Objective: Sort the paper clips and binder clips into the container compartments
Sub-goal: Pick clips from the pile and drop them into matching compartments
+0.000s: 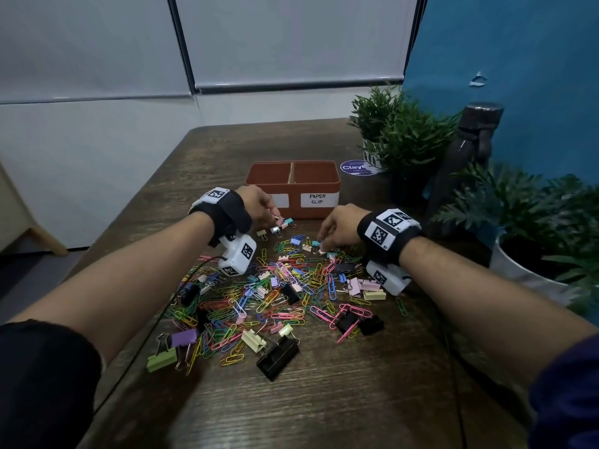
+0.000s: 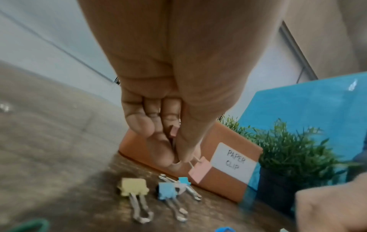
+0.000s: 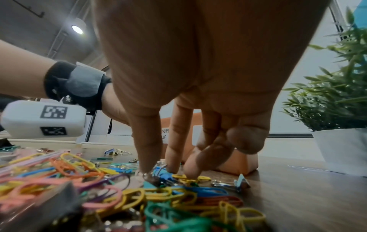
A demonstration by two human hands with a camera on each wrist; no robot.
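Note:
An orange two-compartment container [image 1: 324, 163] stands at mid-table; its right label reads PAPER CLIP, and my left hand hides most of the left label. My left hand [image 1: 274, 215] hovers just in front of the container and pinches the wire handle of a pink binder clip [image 2: 199, 170], which hangs above the table. A second pink clip [image 2: 174, 131] is tucked behind its curled fingers. My right hand [image 1: 322, 246] reaches down at the far edge of the mixed clip pile [image 1: 275, 293]. Its thumb and index finger pinch a small blue binder clip [image 3: 163, 174] that lies on the table.
Loose small binder clips [image 2: 133, 186] lie on the wooden table below my left hand. Potted plants [image 1: 398, 131], a white-potted plant [image 1: 534, 254] and a dark bottle [image 1: 466, 163] crowd the right side. A round sticker [image 1: 355, 167] sits by the container. A black cable [image 1: 146, 335] crosses the left.

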